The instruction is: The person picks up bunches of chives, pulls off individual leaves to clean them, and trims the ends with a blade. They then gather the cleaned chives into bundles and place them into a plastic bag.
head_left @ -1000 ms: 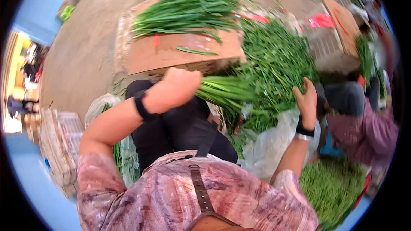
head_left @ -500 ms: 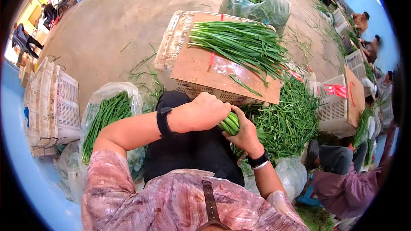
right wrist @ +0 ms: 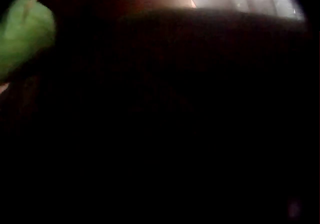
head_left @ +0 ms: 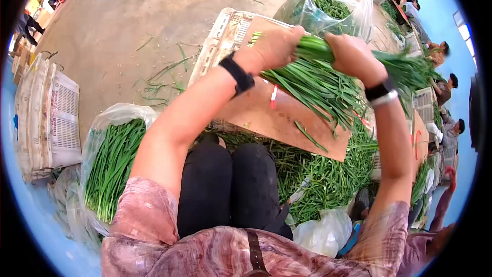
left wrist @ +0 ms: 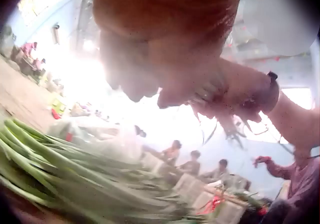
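In the head view my left hand [head_left: 277,47] and right hand [head_left: 353,57] both grip one bunch of garlic chives [head_left: 313,47], held raised over the board [head_left: 287,118]. The left hand is at the pale stem end; the right hand grips farther along, and the leaves [head_left: 405,69] stream out to the right beyond it. Below lies a flat pile of chives [head_left: 318,90] on the board. The left wrist view shows my left hand [left wrist: 160,53] from beneath, above the pile. Green of the bunch [right wrist: 27,36] shows at the left edge of the mostly dark right wrist view.
The board rests on a white plastic crate [head_left: 210,46]. Loose leaves [head_left: 328,174] are heaped on the floor beside it. A bag of chives [head_left: 115,164] stands at left, near stacked crates [head_left: 64,118]. Another plastic bag [head_left: 328,7] stands behind. Several people [head_left: 446,90] sit along the right.
Both hands have moved from close above the lap up and forward over the board, carrying the bunch. The right hand, apart from the bunch one second ago, now grips it.
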Tool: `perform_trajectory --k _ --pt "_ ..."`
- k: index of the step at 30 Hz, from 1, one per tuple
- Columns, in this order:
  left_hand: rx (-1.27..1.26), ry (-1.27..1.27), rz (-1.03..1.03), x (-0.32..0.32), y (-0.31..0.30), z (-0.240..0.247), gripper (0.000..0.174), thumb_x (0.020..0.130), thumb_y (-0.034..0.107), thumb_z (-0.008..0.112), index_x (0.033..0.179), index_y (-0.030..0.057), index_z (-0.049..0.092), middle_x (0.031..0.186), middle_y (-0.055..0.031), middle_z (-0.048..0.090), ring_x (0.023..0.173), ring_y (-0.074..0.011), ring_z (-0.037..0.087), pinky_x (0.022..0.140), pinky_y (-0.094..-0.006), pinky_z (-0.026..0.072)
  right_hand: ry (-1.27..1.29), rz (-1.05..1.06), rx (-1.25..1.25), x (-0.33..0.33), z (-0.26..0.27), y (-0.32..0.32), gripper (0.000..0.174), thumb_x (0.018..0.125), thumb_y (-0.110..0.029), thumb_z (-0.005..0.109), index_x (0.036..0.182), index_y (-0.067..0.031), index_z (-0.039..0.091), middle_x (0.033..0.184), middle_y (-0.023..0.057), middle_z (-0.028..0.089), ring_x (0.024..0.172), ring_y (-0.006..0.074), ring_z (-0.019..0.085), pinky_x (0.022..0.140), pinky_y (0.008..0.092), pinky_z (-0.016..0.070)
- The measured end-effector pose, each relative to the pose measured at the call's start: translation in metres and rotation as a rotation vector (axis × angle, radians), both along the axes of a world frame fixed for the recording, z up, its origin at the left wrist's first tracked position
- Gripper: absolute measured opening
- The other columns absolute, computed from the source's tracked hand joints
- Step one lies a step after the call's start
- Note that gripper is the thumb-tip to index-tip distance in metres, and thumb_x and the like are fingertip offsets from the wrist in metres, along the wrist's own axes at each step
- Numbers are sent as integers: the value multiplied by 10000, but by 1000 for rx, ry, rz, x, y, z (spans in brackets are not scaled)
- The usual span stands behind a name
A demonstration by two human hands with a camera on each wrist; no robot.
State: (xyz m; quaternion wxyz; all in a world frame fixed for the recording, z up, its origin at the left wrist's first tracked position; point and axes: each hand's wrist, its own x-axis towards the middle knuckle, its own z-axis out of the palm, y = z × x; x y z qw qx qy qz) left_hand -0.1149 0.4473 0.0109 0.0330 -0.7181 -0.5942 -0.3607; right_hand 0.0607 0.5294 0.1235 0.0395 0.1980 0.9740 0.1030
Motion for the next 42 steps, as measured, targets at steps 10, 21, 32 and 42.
perform_trajectory --k 10,21,32,42 --pt "-107 -676 192 -102 -3 -84 907 826 612 529 1357 -89 305 1368 -271 386 1306 -332 352 1078 -350 266 83 -84 -170 -70 -158 57 277 701 -78 647 938 -9 522 869 221 638 840 391 628 731 470 509" --pt "-184 -302 229 -65 23 -117 602 947 451 394 1298 -36 441 1339 -241 440 1282 -346 376 1084 -369 276 -87 -40 -125 -72 -139 48 438 655 -145 699 1000 6 476 862 210 622 853 394 607 755 476 485" --pt "10 -352 246 -120 -75 -61 613 902 530 442 1204 3 526 1166 -212 564 1084 -339 532 931 -403 418 -40 70 -340 -66 -129 64 1051 530 -67 793 1412 5 226 1359 242 410 1256 364 410 1025 380 370" --pt "-463 -373 1154 -116 -505 -42 545 857 347 629 1231 -30 507 1184 -165 587 1100 -239 566 941 -353 443 225 347 -106 -49 -192 80 815 851 -244 590 1473 -75 91 1476 217 228 1349 379 243 1105 415 231"
